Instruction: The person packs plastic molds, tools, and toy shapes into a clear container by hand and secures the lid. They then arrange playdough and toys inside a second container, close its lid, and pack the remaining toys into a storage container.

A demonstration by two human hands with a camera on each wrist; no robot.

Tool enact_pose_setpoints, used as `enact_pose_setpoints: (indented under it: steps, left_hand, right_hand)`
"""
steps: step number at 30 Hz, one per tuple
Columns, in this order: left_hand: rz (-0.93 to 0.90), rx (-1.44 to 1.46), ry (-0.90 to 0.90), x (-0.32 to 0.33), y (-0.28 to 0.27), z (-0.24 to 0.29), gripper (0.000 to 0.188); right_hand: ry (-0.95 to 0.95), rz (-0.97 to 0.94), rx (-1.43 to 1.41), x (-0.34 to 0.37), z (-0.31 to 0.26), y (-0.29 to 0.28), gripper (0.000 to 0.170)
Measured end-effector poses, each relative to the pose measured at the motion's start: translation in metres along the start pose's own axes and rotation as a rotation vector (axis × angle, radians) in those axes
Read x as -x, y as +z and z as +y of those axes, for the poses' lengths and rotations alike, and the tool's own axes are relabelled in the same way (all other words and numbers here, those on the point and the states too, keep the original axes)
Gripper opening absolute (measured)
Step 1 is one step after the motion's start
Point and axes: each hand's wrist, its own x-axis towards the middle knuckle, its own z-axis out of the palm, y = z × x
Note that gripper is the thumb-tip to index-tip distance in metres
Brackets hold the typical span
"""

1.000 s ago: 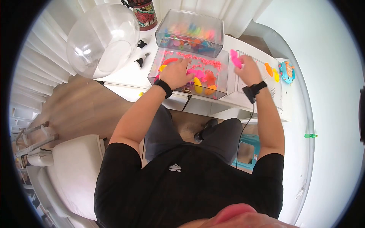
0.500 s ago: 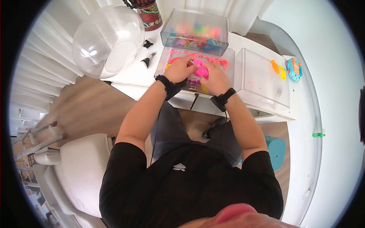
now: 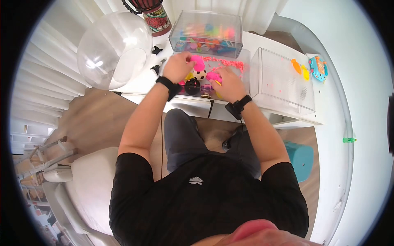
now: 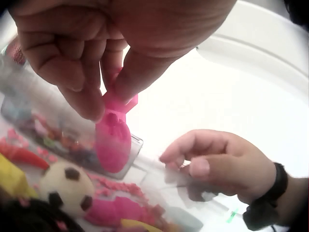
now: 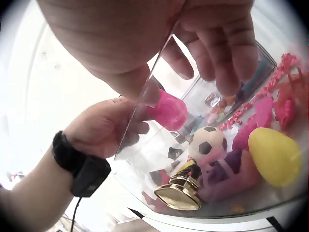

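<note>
My left hand (image 3: 177, 67) pinches a pink plastic toy (image 4: 114, 140) with an oval body and a flared end, between thumb and fingers, above the clear bin (image 5: 270, 212). To its right, my right hand (image 3: 230, 84) hangs over the bin with loosely bent fingers and holds nothing. Inside the bin, a small soccer ball (image 4: 66, 187) lies near a black ball (image 3: 192, 86). A yellow egg-shaped piece (image 5: 274, 155), a gold-coloured item (image 5: 178, 193) and other pink pieces (image 4: 113, 210) lie about them. Small pink bits (image 3: 230, 63) line the bin's back.
Behind stands a lidded clear box (image 3: 207, 33) of colourful pieces. A clear container (image 3: 283, 82) is at the right, with an orange piece (image 3: 296, 66), a yellow piece (image 3: 305, 72) and a blue toy phone (image 3: 318, 69). A large transparent globe (image 3: 115, 49) and a patterned drum (image 3: 156, 19) stand left.
My right hand brought a pink toy from above the right container to the bin, where both hands met. Now my left hand holds a pink toy farther left, apart from the right hand.
</note>
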Motion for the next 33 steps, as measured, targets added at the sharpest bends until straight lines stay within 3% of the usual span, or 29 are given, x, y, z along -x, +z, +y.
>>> enact_pose_setpoints:
  steps: [7,13,22,29,33]
  left_hand:
    - [0.027,-0.310,0.037,-0.056,-0.022,-0.009,0.026]
    - [-0.163,-0.664,-0.045,-0.085,0.014,-0.012,0.032]
    - [-0.137,-0.562,-0.135,-0.090,0.031,-0.007,0.034]
    - [-0.161,-0.645,-0.146,-0.088,0.030,-0.016,0.032]
    - [-0.216,-0.672,-0.076,-0.087,0.018,-0.019,0.031]
  right_hand:
    - [0.016,-0.092,0.162,0.001,-0.008,-0.001,0.040]
    - [0.047,-0.064,0.192,0.001,-0.014,-0.002,0.035]
    - [0.062,-0.082,0.189,0.001,-0.015,-0.005,0.035]
    - [0.051,-0.098,0.183,0.001,-0.015,-0.005,0.036]
    - [0.015,-0.024,0.190,0.003,-0.014,-0.002,0.028]
